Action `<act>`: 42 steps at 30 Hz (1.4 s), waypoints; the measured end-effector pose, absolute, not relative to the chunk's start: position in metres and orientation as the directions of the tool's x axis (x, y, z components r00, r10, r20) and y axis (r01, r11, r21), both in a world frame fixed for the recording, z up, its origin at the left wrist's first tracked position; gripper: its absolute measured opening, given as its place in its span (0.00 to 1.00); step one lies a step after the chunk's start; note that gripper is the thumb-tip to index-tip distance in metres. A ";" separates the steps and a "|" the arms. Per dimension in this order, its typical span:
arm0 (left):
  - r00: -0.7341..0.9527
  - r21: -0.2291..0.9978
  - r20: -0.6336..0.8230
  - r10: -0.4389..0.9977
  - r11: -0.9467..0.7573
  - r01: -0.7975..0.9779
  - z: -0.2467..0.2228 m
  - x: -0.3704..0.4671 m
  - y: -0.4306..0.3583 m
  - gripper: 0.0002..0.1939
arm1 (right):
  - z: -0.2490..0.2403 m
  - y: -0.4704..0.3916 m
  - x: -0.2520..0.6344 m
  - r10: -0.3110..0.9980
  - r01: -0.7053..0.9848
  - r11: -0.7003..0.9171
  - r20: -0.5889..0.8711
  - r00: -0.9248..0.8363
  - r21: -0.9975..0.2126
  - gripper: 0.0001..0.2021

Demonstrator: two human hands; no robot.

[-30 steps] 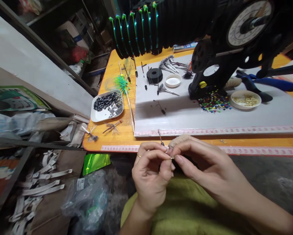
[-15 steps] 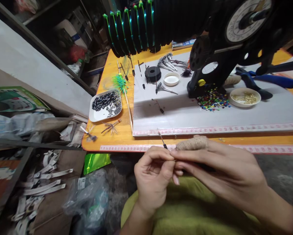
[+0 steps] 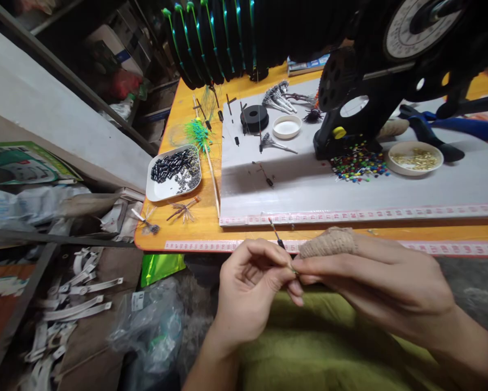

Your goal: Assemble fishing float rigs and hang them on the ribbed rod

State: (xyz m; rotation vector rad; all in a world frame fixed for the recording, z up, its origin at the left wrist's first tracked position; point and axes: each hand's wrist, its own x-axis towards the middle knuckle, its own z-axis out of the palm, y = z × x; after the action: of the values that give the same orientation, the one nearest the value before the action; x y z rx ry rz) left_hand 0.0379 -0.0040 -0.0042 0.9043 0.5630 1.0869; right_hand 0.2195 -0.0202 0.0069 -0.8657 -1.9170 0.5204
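Observation:
My left hand (image 3: 250, 296) is closed in a pinch, its thumb and forefinger meeting the fingertips of my right hand (image 3: 390, 285) above my lap. What they pinch is tiny and mostly hidden; a greenish speck shows between the tips. Just beyond the fingers a thin stem with an orange tip and a small black sleeve (image 3: 281, 243) sticks up; I cannot tell which hand holds it. A tan cloth wrap (image 3: 329, 243) covers my right forefinger. On the white board (image 3: 309, 193) lies a similar small black piece on a thin stem (image 3: 269, 181).
A black machine with a dial (image 3: 407, 32) and a row of dark spools (image 3: 211, 43) overhang the yellow table (image 3: 154, 239). Around them are a white tray of black cylinders (image 3: 158, 190), colored-head pins (image 3: 360, 163), a dish of gold-colored bits (image 3: 415, 169) and blue-handled pliers (image 3: 451, 125).
Both hands stay pinched together and have shifted slightly to the right in view. The thin stem with the black sleeve has shifted with them. The camera view has moved a little.

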 end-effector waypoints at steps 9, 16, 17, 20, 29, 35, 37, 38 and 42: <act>0.555 0.837 -0.054 0.830 0.340 -0.428 0.002 0.030 0.009 0.12 | 0.010 -0.015 0.226 0.767 0.328 0.633 0.513 -0.385 -0.701 0.10; 0.575 0.858 -0.049 0.816 0.330 -0.394 0.004 0.031 0.014 0.11 | 0.005 -0.018 0.221 0.760 0.476 0.647 0.552 -0.342 -0.595 0.10; 0.550 0.871 -0.039 0.834 0.299 -0.391 0.003 0.031 0.014 0.11 | 0.004 -0.018 0.219 0.763 0.490 0.642 0.553 -0.334 -0.590 0.10; 0.383 0.955 0.087 0.920 0.033 -0.295 -0.003 0.031 0.012 0.10 | -0.001 -0.017 0.217 0.786 0.521 0.610 0.542 -0.299 -0.597 0.09; 0.417 0.460 0.753 0.509 -0.860 0.219 -0.037 0.018 0.010 0.22 | -0.009 -0.022 0.213 0.871 0.560 0.468 0.465 -0.159 -0.684 0.06; 0.433 0.472 0.689 0.581 -0.814 0.340 -0.044 0.019 0.007 0.28 | -0.012 -0.025 0.214 0.896 0.573 0.414 0.427 -0.120 -0.707 0.06; 0.396 0.493 0.662 0.636 -0.768 0.409 -0.040 0.025 0.007 0.23 | -0.014 -0.025 0.215 0.887 0.597 0.429 0.442 -0.135 -0.678 0.06; 0.391 0.498 0.644 0.658 -0.748 0.439 -0.037 0.028 0.007 0.20 | -0.015 -0.025 0.216 0.877 0.618 0.444 0.456 -0.151 -0.649 0.06; 0.407 0.517 0.581 0.705 -0.706 0.484 -0.026 0.035 0.009 0.10 | -0.019 -0.024 0.222 0.841 0.708 0.483 0.498 -0.212 -0.515 0.06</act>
State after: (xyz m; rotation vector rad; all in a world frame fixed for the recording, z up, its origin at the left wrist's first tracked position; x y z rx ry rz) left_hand 0.0351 0.0095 -0.0262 2.3989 1.0407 1.1856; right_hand 0.2224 -0.0237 -0.0191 -1.2792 -1.9766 0.2241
